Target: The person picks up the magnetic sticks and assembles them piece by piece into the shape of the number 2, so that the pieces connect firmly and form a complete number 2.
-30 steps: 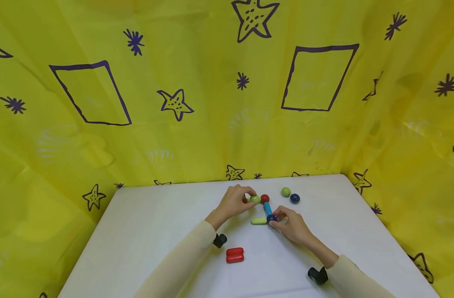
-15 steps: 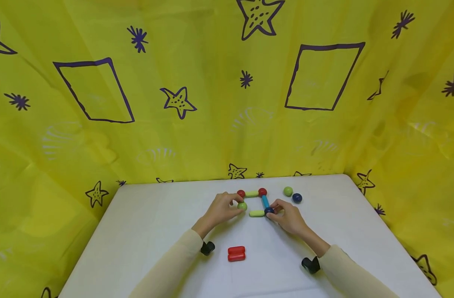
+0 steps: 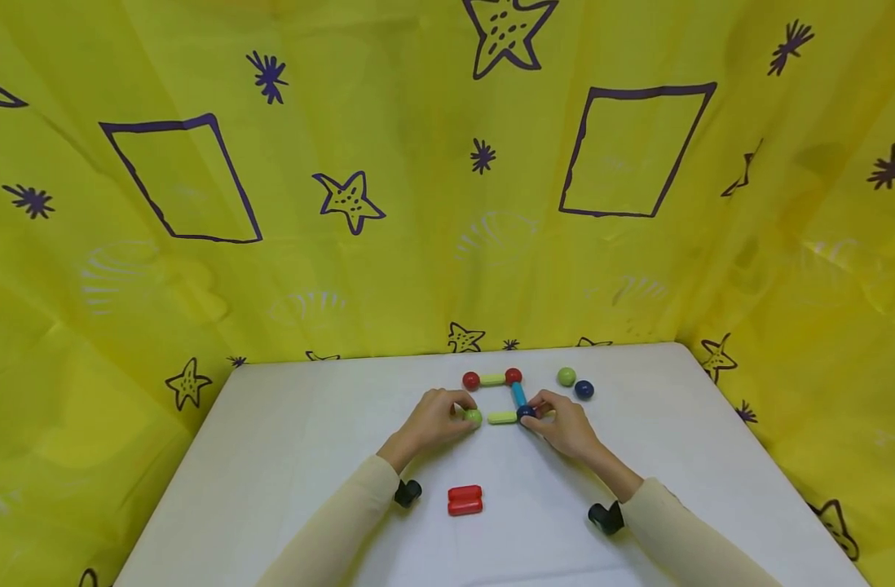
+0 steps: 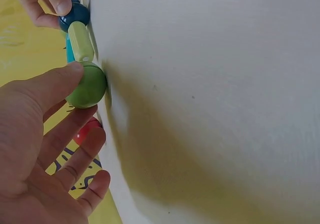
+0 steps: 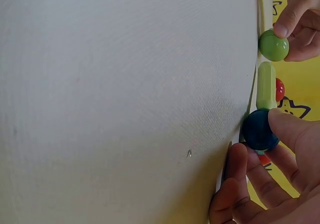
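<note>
My left hand point(image 3: 436, 419) pinches a green ball point(image 4: 88, 86) between thumb and fingers, low over the white table. My right hand point(image 3: 562, 424) grips a dark blue ball point(image 5: 259, 130). From that blue ball a light green rod point(image 3: 502, 418) points left, its free end a short gap from the green ball in the head view. A blue rod point(image 3: 518, 395) runs from the dark blue ball to a red ball point(image 3: 513, 376) farther back. Another light green rod point(image 3: 492, 380) joins that red ball to a second red ball point(image 3: 471, 381) on the left.
Two red rods point(image 3: 465, 500) lie side by side nearer the front of the white table point(image 3: 286, 424). A loose green ball point(image 3: 566, 376) and a loose dark blue ball point(image 3: 584, 390) sit at the back right. A yellow patterned cloth point(image 3: 418, 269) hangs behind.
My left hand has carried the green ball left and toward me, from beside the back rod to near the front rod's free end. My right hand stays on the dark blue ball.
</note>
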Demonstrator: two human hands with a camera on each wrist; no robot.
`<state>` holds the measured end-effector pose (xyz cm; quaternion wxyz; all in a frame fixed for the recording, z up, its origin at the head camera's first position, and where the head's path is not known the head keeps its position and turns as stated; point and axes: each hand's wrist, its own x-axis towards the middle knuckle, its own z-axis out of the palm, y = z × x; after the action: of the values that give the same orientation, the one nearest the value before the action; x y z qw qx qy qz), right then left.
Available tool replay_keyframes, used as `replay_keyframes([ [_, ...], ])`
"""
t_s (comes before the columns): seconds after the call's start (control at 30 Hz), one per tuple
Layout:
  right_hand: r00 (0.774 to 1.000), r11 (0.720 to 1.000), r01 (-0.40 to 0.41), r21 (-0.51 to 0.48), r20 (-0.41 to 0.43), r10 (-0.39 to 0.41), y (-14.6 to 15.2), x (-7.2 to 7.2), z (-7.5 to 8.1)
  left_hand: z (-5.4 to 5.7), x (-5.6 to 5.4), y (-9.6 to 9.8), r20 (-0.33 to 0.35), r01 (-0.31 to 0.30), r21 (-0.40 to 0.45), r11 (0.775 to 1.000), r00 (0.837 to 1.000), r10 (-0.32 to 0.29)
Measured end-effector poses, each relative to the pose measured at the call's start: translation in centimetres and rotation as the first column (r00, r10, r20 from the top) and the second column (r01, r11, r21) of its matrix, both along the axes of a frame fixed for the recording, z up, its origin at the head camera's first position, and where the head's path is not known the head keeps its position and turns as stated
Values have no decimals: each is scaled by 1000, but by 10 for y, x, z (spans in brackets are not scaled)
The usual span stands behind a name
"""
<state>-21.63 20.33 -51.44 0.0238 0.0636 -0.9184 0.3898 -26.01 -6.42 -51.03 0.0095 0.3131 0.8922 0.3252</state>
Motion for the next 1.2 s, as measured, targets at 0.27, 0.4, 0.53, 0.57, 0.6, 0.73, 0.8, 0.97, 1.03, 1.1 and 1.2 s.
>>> replay_keyframes([
  [0.27,1000,1000,-9,-3,-8,9,-1,-1,0,0,-1,1,-1,-6,-12,1000,1000,6],
  [0.4,1000,1000,-12,-13,-14,12,-2,-2,-1,1,-2,3,1,-3,-15,1000,1000,3],
  [0.53,1000,1000,-16,-11,-24,15,-4,-4,-3,0,-2,3,14,-8,-14,1000,1000,8],
  [0.57,1000,1000,-16,-12,-26,16,-4,-4,-3,0,-2,4,17,-11,-15,1000,1000,11],
  [0.6,1000,1000,-16,-12,-26,15,-4,-5,-4,0,-3,4,20,-14,-15,1000,1000,14],
  [0.73,1000,1000,-8,-12,-22,8,-6,-5,-4,-1,-3,4,22,-19,-19,1000,1000,19],
  [0.8,1000,1000,-3,-11,-18,3,-6,-6,-4,-1,-4,4,22,-18,-17,1000,1000,18],
  [0.97,1000,1000,4,-9,-3,-4,-7,-6,-4,-1,-4,4,30,-12,-10,1000,999,12],
  [1.03,1000,1000,7,-8,1,-7,-8,-6,-4,0,-4,3,36,-14,-8,1000,999,14],
  [1.1,1000,1000,10,-6,5,-10,-9,-7,-5,0,-4,2,43,-19,-8,1000,999,19],
  [1.2,1000,1000,16,-1,11,-16,-10,-9,-5,1,-4,0,49,-16,-2,1000,999,17],
])
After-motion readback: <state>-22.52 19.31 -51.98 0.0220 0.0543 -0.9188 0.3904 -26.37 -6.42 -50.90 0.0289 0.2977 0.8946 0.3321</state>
